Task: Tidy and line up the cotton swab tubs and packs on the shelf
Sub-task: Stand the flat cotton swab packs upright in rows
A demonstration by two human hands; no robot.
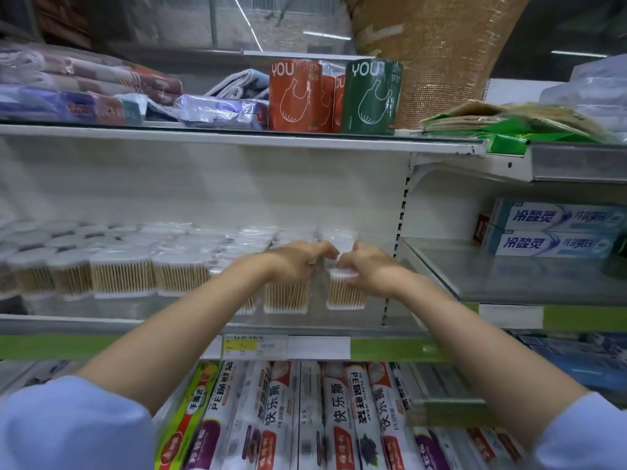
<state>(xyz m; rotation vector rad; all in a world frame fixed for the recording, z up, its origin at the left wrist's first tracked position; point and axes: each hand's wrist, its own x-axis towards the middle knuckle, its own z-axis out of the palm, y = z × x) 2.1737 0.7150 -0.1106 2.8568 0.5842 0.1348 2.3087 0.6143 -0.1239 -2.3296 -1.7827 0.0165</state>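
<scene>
Up on the middle shelf (101, 322), both hands meet over the right end of the cotton swab row. The right hand (368, 266) curls its fingers round the white lid of the rightmost cotton swab tub (344, 288), which stands upright, its long axis vertical and the wooden sticks inside running top to bottom. Just left of that grip, the left hand (297, 261) has its fingers curled over the top of the neighbouring tub (285, 295), also upright; motion blur hides how firmly it grips, though the fingers look closed on the lid. The two tubs stand just apart, near the shelf's front edge. Further left of the hands, the remaining swab tubs (118, 278) run in a blurred row, all upright. Behind the grip, more wrapped swab packs (251, 237) sit against the back panel. Right of the grip, toothpaste boxes (556, 232) lie stacked on the next bay.
</scene>
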